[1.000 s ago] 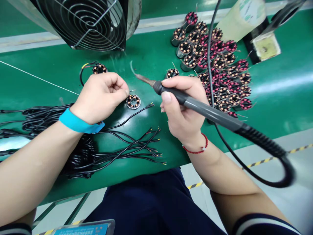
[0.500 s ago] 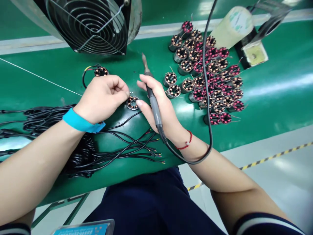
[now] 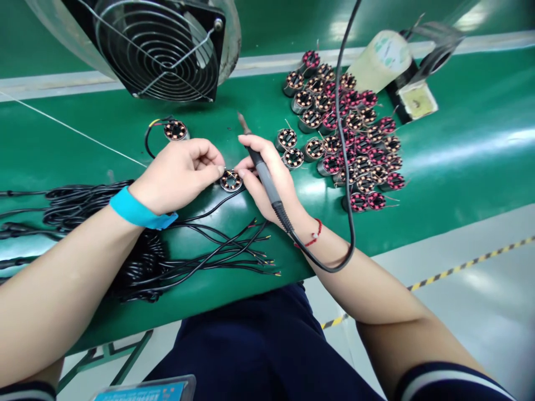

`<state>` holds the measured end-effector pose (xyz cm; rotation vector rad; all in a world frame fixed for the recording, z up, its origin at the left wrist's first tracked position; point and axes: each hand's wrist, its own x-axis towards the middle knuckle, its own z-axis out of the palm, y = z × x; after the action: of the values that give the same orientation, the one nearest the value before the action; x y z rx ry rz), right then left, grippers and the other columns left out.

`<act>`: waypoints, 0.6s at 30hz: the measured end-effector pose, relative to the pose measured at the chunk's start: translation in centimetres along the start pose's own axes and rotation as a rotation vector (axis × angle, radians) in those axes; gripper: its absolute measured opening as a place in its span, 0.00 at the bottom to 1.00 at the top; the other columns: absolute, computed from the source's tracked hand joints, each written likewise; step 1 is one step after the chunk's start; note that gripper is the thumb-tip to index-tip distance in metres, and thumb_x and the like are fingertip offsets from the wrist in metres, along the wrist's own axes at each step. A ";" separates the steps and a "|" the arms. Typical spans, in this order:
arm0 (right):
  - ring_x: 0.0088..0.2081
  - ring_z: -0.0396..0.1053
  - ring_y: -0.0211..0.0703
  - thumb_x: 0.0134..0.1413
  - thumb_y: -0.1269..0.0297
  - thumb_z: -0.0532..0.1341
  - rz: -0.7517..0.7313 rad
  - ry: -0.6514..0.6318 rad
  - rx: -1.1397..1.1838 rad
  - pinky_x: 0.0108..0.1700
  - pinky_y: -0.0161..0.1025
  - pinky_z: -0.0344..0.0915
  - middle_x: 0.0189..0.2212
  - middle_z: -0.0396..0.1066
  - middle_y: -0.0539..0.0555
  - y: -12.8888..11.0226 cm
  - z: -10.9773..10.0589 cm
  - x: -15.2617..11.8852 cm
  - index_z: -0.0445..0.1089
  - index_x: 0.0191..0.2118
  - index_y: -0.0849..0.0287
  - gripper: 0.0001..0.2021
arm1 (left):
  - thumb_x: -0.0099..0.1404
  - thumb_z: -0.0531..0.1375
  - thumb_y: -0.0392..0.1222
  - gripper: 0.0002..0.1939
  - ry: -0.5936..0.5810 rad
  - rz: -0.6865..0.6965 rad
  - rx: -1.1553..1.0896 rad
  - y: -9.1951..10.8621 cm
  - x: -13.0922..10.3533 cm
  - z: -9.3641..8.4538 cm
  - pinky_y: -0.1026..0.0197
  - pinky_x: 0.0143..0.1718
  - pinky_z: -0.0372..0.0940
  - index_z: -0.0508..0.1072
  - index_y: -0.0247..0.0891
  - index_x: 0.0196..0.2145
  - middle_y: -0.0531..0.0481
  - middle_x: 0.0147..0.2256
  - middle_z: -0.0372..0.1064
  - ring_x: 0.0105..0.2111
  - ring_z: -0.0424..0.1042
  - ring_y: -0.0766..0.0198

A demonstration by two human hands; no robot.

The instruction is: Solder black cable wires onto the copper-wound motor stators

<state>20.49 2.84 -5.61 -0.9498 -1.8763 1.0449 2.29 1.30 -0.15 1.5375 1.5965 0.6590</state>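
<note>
A wound motor coil core (image 3: 231, 180) with copper windings stands on the green bench between my hands. My left hand (image 3: 184, 170), wearing a blue wristband, is closed in a pinch at the core's upper left rim, on what looks like a thin wire end. In my right hand (image 3: 271, 178) lies a soldering iron (image 3: 268, 181), its tip pointing up and away from the core. The thumb and fingertips of that hand also meet at the core's right edge, where what they pinch is too small to make out. A black cable (image 3: 217, 207) runs up to the core.
Several copper and red coil cores (image 3: 351, 128) stand grouped at right. Another core (image 3: 175, 130) with a cable is behind my left hand. Black cable bundles (image 3: 142, 262) lie at left. A fan (image 3: 163, 61), a pale roll (image 3: 382, 58) and an iron stand (image 3: 418, 100) are at the back.
My right thumb and fingertips have come together at the core's edge, and the iron has tilted slightly. The left hand still pinches at the core. The whole view has shifted a little.
</note>
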 end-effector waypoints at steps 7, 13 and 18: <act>0.36 0.71 0.37 0.60 0.69 0.56 0.005 0.071 0.030 0.45 0.37 0.71 0.34 0.71 0.47 -0.2 -0.2 -0.1 0.58 0.58 0.54 0.20 | 0.54 0.61 0.41 0.04 0.000 0.011 0.060 0.0 -0.2 -0.1 0.61 0.25 0.59 0.74 0.39 0.27 0.53 0.22 0.68 0.23 0.64 0.66; 0.37 0.72 0.38 0.58 0.69 0.56 0.050 0.096 0.024 0.47 0.37 0.72 0.35 0.72 0.48 -0.3 -0.7 0.0 0.58 0.57 0.54 0.21 | 0.55 0.62 0.44 0.06 0.072 0.017 0.101 0.2 -0.4 0.1 0.61 0.28 0.61 0.78 0.39 0.27 0.53 0.25 0.72 0.25 0.67 0.65; 0.38 0.71 0.37 0.60 0.67 0.56 0.012 0.053 0.029 0.49 0.37 0.71 0.36 0.72 0.48 -0.4 -0.6 -0.2 0.59 0.58 0.54 0.21 | 0.57 0.62 0.46 0.09 0.074 0.017 0.145 0.0 -0.4 0.3 0.61 0.28 0.59 0.78 0.40 0.27 0.52 0.25 0.74 0.26 0.67 0.64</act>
<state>21.02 2.67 -5.09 -0.9640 -1.8103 1.0413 2.52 0.90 -0.19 1.6495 1.7211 0.6279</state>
